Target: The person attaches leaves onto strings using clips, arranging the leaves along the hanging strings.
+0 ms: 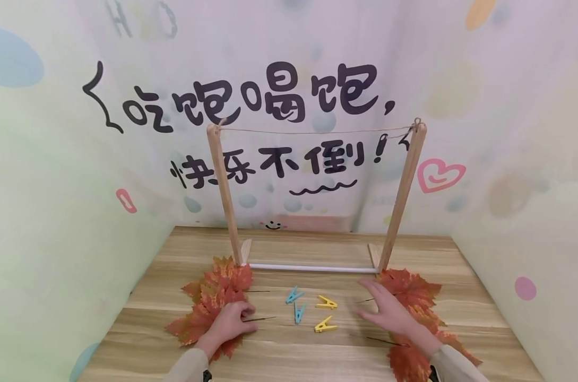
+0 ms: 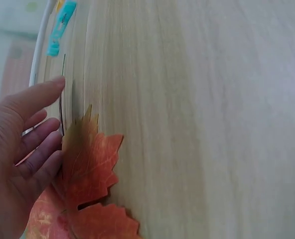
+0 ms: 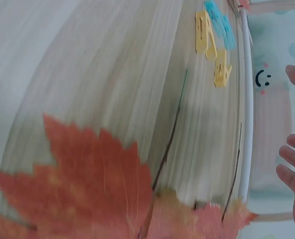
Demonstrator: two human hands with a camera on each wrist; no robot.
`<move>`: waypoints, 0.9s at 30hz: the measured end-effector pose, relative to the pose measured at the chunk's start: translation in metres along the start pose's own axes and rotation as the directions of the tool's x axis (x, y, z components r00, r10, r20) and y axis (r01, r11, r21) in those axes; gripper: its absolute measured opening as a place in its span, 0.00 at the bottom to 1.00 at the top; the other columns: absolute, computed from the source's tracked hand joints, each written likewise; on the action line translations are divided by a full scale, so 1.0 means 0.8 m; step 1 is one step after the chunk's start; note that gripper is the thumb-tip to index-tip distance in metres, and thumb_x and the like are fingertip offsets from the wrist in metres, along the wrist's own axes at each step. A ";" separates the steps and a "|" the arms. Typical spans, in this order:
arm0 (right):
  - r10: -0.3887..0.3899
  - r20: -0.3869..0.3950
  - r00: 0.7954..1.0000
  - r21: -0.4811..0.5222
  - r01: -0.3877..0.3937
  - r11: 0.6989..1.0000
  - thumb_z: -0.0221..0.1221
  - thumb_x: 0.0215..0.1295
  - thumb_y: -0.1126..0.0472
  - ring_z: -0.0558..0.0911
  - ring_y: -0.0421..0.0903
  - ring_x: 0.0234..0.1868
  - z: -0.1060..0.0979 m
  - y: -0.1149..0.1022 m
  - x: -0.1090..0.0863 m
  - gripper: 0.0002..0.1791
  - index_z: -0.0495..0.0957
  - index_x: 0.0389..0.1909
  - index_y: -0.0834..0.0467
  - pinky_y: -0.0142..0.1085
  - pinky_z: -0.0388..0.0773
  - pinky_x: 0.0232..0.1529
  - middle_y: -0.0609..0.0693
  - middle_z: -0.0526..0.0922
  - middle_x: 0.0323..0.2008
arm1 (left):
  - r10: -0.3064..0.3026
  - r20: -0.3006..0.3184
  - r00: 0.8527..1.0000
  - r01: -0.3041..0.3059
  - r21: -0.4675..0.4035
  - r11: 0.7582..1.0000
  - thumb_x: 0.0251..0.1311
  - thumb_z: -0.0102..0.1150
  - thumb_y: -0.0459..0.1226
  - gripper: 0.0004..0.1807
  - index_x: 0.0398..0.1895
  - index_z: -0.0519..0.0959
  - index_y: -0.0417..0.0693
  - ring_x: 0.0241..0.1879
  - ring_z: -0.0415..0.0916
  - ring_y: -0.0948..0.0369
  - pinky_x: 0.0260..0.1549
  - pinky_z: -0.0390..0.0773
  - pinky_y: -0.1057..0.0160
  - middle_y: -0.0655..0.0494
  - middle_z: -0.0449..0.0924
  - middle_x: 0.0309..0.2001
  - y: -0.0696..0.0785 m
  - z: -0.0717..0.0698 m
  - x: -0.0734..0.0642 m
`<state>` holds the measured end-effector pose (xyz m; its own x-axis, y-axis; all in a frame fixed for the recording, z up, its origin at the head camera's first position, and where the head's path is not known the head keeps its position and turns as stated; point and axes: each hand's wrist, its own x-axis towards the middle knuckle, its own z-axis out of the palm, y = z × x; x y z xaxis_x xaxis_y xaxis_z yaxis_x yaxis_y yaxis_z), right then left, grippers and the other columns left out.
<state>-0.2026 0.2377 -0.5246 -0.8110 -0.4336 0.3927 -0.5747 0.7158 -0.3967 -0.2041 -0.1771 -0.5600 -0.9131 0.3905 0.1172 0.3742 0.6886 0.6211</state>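
Note:
My left hand [image 1: 229,321] hovers low over red-orange artificial maple leaves [image 1: 200,321] on the left. Its thumb stands apart from loosely bent fingers in the left wrist view, near a thin dark leaf stem [image 2: 62,107]; whether it touches the stem is unclear. On the right, my right hand [image 1: 389,313] spreads its fingers above another group of maple leaves [image 1: 415,292], holding nothing. Between the hands lie two blue clothespins [image 1: 299,313] and two yellow clothespins [image 1: 325,325]. One right-side leaf stem [image 3: 167,149] points inward toward them.
Behind the clothespins stands a wooden frame with a left post [image 1: 225,196] and a right post [image 1: 403,196]. Twine [image 1: 317,132] spans their tops, and a white rod [image 1: 312,268] joins them near the wood-grain table [image 1: 289,361]. A printed curtain [image 1: 289,32] hangs behind.

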 end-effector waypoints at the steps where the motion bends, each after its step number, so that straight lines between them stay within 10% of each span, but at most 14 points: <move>1: 0.005 0.005 1.000 0.001 -0.005 1.000 0.67 0.48 0.54 0.71 0.57 0.55 0.003 -0.002 0.001 0.37 0.66 0.59 0.62 0.52 0.70 0.49 0.59 0.72 0.54 | 0.002 -0.001 1.000 -0.002 -0.001 1.000 0.41 0.71 0.41 0.17 0.34 0.81 0.41 0.30 0.75 0.64 0.30 0.76 0.66 0.58 0.79 0.31 -0.001 0.001 0.000; 11: -0.033 0.020 0.999 0.045 0.032 0.998 0.68 0.46 0.55 0.73 0.56 0.52 0.027 -0.023 0.015 0.36 0.68 0.57 0.63 0.51 0.72 0.47 0.58 0.75 0.51 | 0.047 0.057 0.997 -0.041 -0.108 0.993 0.43 0.65 0.24 0.07 0.28 0.81 0.37 0.24 0.74 0.66 0.25 0.75 0.70 0.54 0.79 0.25 0.002 0.000 0.007; 27: -0.017 0.066 0.998 0.083 0.011 0.996 0.66 0.48 0.51 0.75 0.53 0.51 0.059 -0.041 0.022 0.33 0.71 0.55 0.61 0.49 0.73 0.47 0.54 0.76 0.50 | 0.059 0.122 0.991 -0.045 -0.119 0.992 0.48 0.62 0.25 0.04 0.28 0.82 0.37 0.25 0.73 0.68 0.26 0.75 0.70 0.55 0.80 0.25 0.013 -0.015 0.010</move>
<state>-0.2032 0.1811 -0.5440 -0.8067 -0.4809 0.3435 -0.5909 0.6627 -0.4601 -0.2093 -0.1742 -0.5433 -0.8626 0.5025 0.0584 0.3929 0.5929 0.7029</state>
